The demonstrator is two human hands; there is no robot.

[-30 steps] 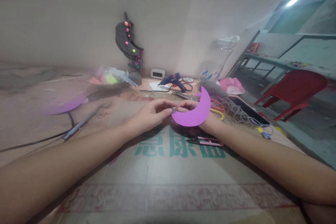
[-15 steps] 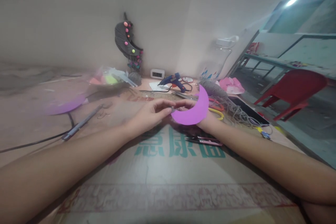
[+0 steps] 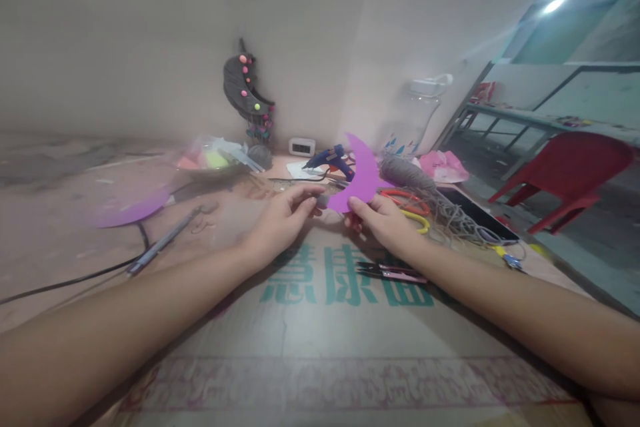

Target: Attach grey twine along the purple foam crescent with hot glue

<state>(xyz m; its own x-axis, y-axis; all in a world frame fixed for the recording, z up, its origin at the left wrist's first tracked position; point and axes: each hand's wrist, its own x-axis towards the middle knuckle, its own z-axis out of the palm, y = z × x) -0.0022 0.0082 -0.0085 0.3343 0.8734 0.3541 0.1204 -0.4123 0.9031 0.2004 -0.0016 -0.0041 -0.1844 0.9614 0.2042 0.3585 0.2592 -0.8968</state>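
Observation:
My right hand (image 3: 383, 220) pinches the lower end of a purple paper crescent (image 3: 363, 173) and holds it upright above the cardboard sheet (image 3: 320, 320). My left hand (image 3: 283, 217) meets it from the left, with its fingers pinched together on the crescent's lower tip and something small and grey there that I cannot make out. Small pink thread snips (image 3: 393, 271) lie on the cardboard just below my right wrist.
Behind the hands lie a blue glue gun (image 3: 330, 159), red and yellow scissors (image 3: 407, 203), grey yarn (image 3: 425, 187), a phone (image 3: 475, 210) and a clear jug (image 3: 417, 113). A dark decorated crescent (image 3: 245, 90) leans on the wall. A purple disc (image 3: 133, 209) and cables lie to the left.
The purple crescent has been turned from lying nearly flat over my right hand to standing upright. My right hand now grips it from below, and both hands sit slightly higher.

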